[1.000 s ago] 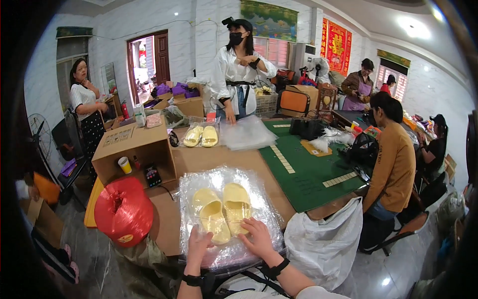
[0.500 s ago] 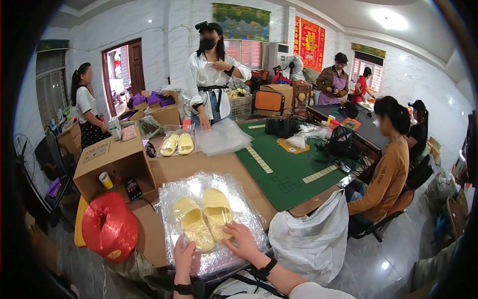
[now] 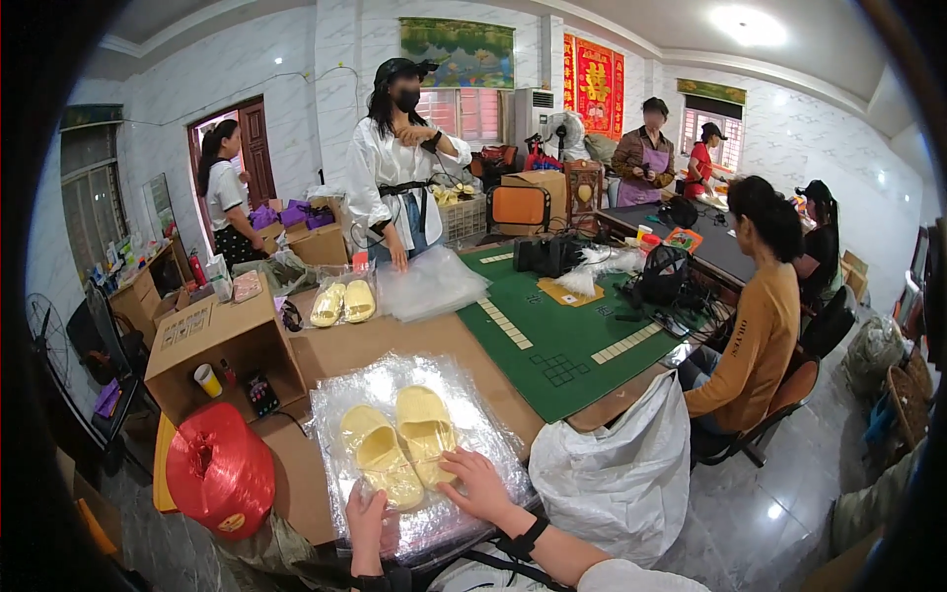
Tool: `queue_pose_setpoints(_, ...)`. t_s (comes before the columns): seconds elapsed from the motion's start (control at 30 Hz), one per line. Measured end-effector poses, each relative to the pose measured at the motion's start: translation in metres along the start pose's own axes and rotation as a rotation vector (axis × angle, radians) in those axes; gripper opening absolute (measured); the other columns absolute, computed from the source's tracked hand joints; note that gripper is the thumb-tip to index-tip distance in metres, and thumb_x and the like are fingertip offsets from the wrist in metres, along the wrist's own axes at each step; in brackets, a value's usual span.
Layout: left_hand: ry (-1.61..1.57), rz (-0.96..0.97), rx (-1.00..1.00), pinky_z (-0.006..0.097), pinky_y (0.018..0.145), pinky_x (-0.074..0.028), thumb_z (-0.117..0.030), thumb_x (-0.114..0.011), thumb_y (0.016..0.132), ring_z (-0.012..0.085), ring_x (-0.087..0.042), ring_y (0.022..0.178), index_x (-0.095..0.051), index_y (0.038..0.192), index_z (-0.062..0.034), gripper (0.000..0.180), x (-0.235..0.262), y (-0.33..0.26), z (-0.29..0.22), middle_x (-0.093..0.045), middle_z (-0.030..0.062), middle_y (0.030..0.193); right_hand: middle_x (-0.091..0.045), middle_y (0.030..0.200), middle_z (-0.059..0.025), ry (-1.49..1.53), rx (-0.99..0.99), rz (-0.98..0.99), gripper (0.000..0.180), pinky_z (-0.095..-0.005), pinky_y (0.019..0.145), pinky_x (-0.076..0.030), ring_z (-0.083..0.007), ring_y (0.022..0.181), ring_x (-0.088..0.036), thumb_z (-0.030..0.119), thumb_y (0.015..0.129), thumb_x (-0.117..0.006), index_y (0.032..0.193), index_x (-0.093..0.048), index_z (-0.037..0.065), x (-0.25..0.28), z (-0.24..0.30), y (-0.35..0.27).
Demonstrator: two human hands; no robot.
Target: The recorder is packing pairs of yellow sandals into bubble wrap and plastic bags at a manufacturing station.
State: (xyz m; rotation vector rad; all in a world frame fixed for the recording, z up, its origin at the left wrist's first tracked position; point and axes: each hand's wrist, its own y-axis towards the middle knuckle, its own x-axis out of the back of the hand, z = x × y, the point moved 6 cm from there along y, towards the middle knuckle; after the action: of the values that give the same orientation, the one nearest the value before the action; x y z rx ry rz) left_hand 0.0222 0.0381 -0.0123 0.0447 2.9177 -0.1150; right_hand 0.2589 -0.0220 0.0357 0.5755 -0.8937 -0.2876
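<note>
A pair of pale yellow slippers (image 3: pixel 429 422) lies in a clear plastic bag (image 3: pixel 395 469), toes toward me, on top of a stack of similar clear bags (image 3: pixel 493 419) at the near table edge. My left hand (image 3: pixel 366 521) is at the bag's near left corner, thumb and fingers closed on the plastic film beside the left slipper's toe. Flat across the film at the right slipper's toe rests my right hand (image 3: pixel 477 485), its fingers stretched out and apart.
An open cardboard box (image 3: pixel 222 340) and a red roll of plastic twine (image 3: pixel 219 469) stand left. Bagged slippers (image 3: pixel 343 303) and clear bags (image 3: pixel 429 284) lie farther back. A green mat (image 3: pixel 552 365) and a white sack (image 3: pixel 617 464) are right. A co-worker (image 3: pixel 400 187) stands opposite.
My view has shifted slightly. Both hands keep nearly the same places on the bag. The person at the far left has turned toward the boxes, and the co-worker opposite has turned the head.
</note>
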Motion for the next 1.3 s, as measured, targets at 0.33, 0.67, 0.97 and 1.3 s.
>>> queue_pose_setpoints(0.33,0.024,-0.064,0.102,0.027,0.056,-0.052,-0.01,-0.066,0.09,0.0165,-0.06,0.07,-0.037,0.144,-0.0015,0.062,-0.003,-0.008,-0.005,-0.062,0.0112,0.102,-0.057,0.134,-0.0099,0.017,0.002,-0.013,0.037,-0.0451,0.11,-0.034,-0.031,0.132,-0.047,0.033,0.091,-0.065,0.119,-0.062,0.01,0.0,-0.002,0.001)
queue_pose_setpoints(0.67,0.013,0.036,-0.045,0.027,0.069,-0.055,-0.003,-0.07,0.085,0.0163,-0.065,0.091,-0.047,0.136,0.0041,0.056,-0.012,-0.011,-0.017,-0.065,0.012,0.11,-0.058,0.132,-0.0092,0.006,0.008,-0.004,0.037,-0.0456,0.109,-0.034,-0.0312,0.129,-0.049,0.032,0.088,-0.069,0.117,-0.064,0.009,0.003,0.002,0.001)
queue_pose_setpoints(0.97,-0.022,0.062,-0.086,0.03,0.083,-0.055,-0.003,-0.071,0.085,0.0202,-0.065,0.1,-0.047,0.136,0.0049,0.057,-0.01,-0.005,-0.012,-0.065,0.0146,0.115,-0.059,0.13,-0.0097,-0.008,0.013,-0.017,0.038,-0.0455,0.109,-0.034,-0.0318,0.129,-0.049,0.031,0.086,-0.071,0.117,-0.064,0.009,0.001,0.004,0.003)
queue_pose_setpoints(1.3,-0.009,0.021,-0.041,0.028,0.076,-0.055,-0.008,-0.072,0.087,0.0166,-0.066,0.093,-0.041,0.143,0.0017,0.065,-0.004,-0.009,-0.003,-0.067,0.0138,0.112,-0.061,0.124,-0.0145,0.076,0.074,-0.053,0.038,-0.0476,0.103,-0.038,-0.037,0.12,-0.052,0.024,0.081,-0.075,0.112,-0.063,0.008,-0.007,0.002,0.006)
